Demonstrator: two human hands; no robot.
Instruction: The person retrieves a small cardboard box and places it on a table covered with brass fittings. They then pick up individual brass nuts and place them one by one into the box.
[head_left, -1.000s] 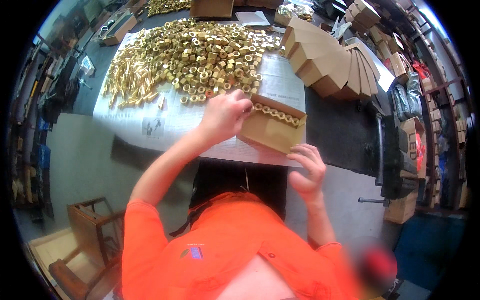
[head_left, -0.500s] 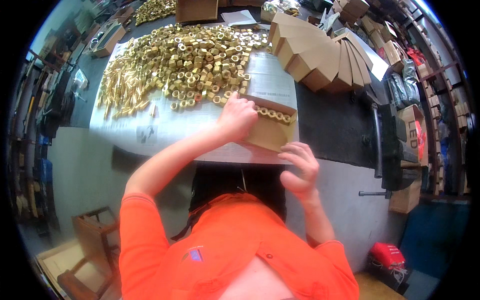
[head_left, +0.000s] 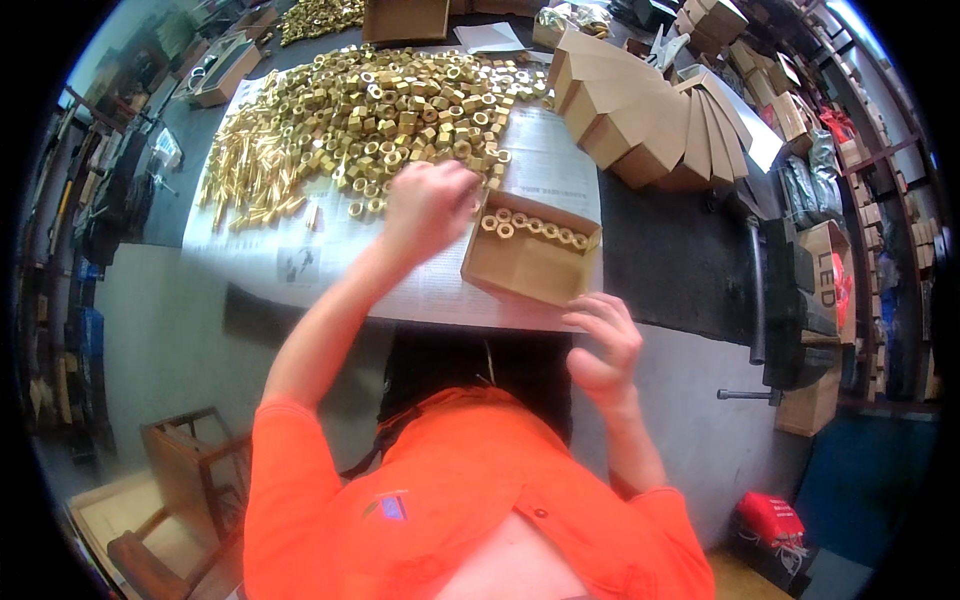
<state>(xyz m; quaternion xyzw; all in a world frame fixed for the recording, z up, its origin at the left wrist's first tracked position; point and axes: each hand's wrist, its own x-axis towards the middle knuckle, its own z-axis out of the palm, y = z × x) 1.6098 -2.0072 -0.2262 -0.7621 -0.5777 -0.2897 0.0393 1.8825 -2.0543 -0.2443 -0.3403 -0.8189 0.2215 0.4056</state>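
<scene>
At the near edge of a heap of brass hex nuts [head_left: 400, 105], my left hand [head_left: 430, 205] is closed, its fingers curled; what they hold is hidden. To its right lies an open cardboard box [head_left: 530, 268]. A row of brass nuts [head_left: 535, 227] lines the box's far side, with a nut set in front at its left end; the rest of its floor is bare cardboard. By the near right corner of the box, my right hand [head_left: 605, 340] is open, fingers stretched toward that corner and lightly bent.
Newspaper [head_left: 400, 290] covers the bench under the nuts. Slim brass pins [head_left: 255, 170] lie heaped at the left. Folded cardboard boxes [head_left: 640, 115] stand fanned out at the far right. A vise [head_left: 785, 300] juts from the bench's right side. A wooden stool [head_left: 200, 470] stands lower left.
My left hand has moved left, out of the box and over to the nut heap. More nuts at the row's left end now show. My right hand has barely moved.
</scene>
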